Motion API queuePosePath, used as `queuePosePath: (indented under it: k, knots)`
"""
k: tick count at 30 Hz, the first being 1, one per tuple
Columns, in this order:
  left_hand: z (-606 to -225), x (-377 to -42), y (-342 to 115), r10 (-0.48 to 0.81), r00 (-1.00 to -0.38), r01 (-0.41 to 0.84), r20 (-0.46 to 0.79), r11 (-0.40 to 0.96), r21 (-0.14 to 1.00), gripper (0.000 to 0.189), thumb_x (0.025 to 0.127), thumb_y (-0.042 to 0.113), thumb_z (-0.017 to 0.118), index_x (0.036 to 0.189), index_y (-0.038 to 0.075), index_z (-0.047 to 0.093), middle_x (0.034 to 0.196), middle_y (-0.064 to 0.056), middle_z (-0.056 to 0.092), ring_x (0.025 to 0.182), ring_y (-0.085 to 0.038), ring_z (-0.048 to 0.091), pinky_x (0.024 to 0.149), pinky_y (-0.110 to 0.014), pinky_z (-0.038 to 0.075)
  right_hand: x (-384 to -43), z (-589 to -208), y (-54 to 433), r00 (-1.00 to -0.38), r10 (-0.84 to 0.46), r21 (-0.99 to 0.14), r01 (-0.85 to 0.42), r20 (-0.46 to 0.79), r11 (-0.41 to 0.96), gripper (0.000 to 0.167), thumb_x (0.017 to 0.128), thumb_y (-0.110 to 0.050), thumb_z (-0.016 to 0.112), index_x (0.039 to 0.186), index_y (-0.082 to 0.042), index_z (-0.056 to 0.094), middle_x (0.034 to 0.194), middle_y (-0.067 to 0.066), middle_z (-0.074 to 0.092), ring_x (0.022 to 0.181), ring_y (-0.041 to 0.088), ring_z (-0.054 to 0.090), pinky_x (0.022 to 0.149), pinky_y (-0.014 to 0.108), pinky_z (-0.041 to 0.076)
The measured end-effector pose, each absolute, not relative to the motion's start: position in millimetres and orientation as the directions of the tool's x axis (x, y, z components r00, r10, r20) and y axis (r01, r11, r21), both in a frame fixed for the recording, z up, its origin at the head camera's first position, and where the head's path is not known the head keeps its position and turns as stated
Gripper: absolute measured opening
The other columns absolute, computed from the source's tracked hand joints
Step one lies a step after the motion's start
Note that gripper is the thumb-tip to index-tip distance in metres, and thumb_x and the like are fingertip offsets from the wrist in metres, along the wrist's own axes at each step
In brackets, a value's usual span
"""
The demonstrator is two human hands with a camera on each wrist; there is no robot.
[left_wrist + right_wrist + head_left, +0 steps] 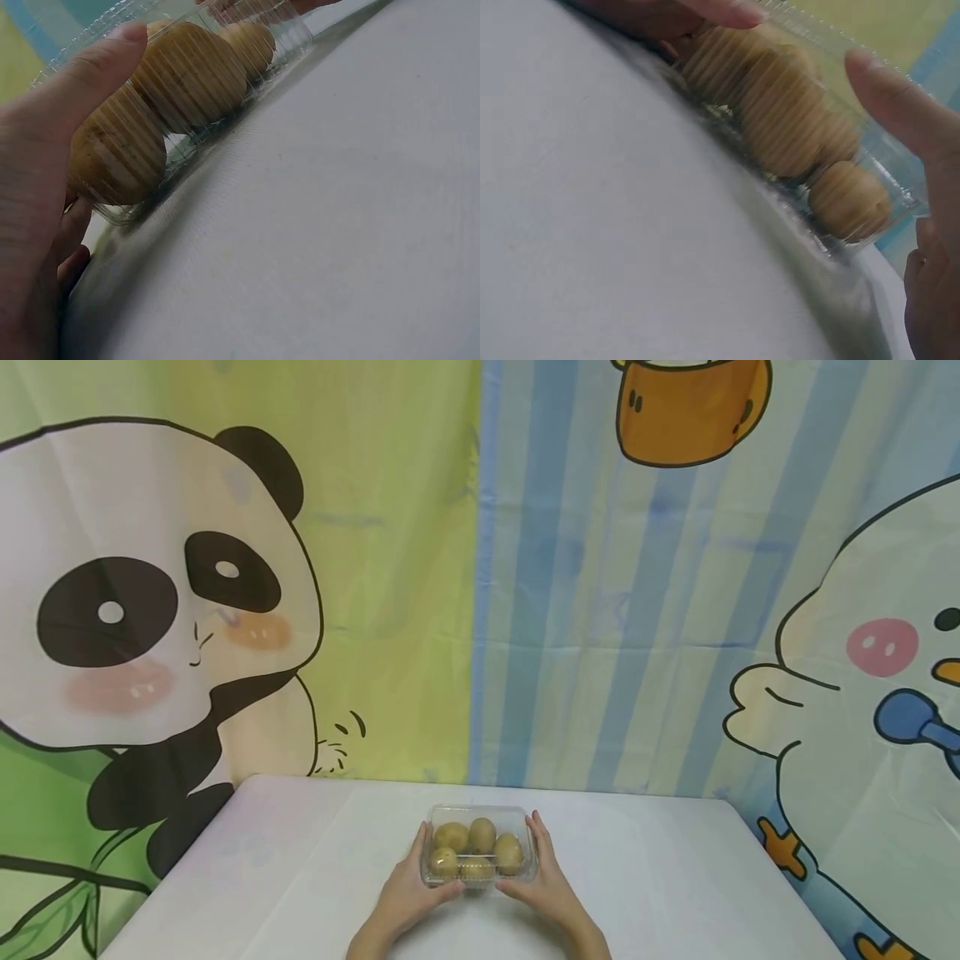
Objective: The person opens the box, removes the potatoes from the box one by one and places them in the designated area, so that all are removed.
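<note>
gripped at the near left corner by a left hand [405, 892] and at the near right corner by a right hand [552, 885]: a clear ribbed plastic punnet [512, 816], before the person and near the middle of the table's width. with each thumb, pressed on or close to the near wall; with the fingers, wrapped along the sides. held firmly at both ends, with thumb and fingers parted only by a corner of the punnet. in the left wrist view, seen with the left thumb laid against the ribbed wall; in the right wrist view, with the right thumb up by the crimped rim. set on the tabletop or just above it; cannot tell which. packed inside, five yellow-brown potatoes [452, 837] showing from above: two in the near part, two behind, one toward the right. all round and close together, seen through clear plastic. underneath and around, a white tabletop [675, 877]. farthest off, a printed curtain [420, 610], yellow-green with a panda [142, 627] at left, blue-striped with an orange mug [690, 414] and a white bird [877, 793] at right.
</note>
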State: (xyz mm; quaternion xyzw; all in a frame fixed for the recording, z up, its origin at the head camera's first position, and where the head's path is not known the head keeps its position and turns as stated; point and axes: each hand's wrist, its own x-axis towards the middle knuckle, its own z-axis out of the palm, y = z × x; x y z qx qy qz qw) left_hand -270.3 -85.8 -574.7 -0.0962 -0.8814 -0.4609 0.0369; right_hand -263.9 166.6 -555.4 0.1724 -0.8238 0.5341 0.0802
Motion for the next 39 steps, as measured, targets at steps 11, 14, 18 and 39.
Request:
queuePosePath:
  k: [11, 14, 18, 39]
  knots:
    - [-574, -272, -82, 0.131, -0.976, 0.219, 0.176, 0.575, 0.788, 0.122, 0.064, 0.068, 0.073, 0.153, 0.011, 0.013, 0.154, -0.016, 0.03, 0.132, -0.045, 0.04, 0.102, -0.062, 0.038, -266, -560, 165, -0.891, -0.141, -0.749, -0.44, 0.431, 0.495, 0.115, 0.065, -0.037, 0.086, 0.152, -0.007, 0.017, 0.157, 0.018, 0.02, 0.141, 0.045, 0.022, 0.108, 0.066, 0.023]
    - [-572, -272, -82, 0.135, -0.972, 0.236, 0.193, 0.575, 0.784, 0.12, 0.065, 0.066, 0.074, 0.153, 0.009, 0.014, 0.153, -0.017, 0.031, 0.13, -0.047, 0.042, 0.1, -0.063, 0.039, -266, -557, 165, -0.884, -0.121, -0.729, -0.443, 0.451, 0.522, 0.112, 0.066, -0.039, 0.085, 0.152, -0.008, 0.02, 0.156, 0.018, 0.024, 0.14, 0.046, 0.025, 0.107, 0.066, 0.024]
    - [-571, -273, -82, 0.134, -0.971, 0.237, 0.196, 0.573, 0.784, 0.12, 0.066, 0.064, 0.075, 0.153, 0.008, 0.013, 0.153, -0.017, 0.031, 0.131, -0.046, 0.042, 0.102, -0.062, 0.038, -266, -554, 164, -0.877, -0.102, -0.71, -0.445, 0.47, 0.546, 0.107, 0.066, -0.04, 0.084, 0.15, -0.008, 0.026, 0.154, 0.017, 0.03, 0.139, 0.042, 0.03, 0.107, 0.062, 0.03]
    - [-570, -271, -82, 0.116, -0.972, 0.233, 0.206, 0.601, 0.764, 0.118, 0.069, 0.064, 0.072, 0.151, 0.002, 0.015, 0.149, -0.024, 0.035, 0.129, -0.045, 0.044, 0.102, -0.058, 0.04, -269, -545, 151, -0.813, -0.084, -0.597, -0.489, 0.576, 0.636, 0.109, 0.068, -0.072, 0.056, 0.141, 0.006, 0.037, 0.142, 0.024, 0.045, 0.127, 0.042, 0.048, 0.102, 0.052, 0.041]
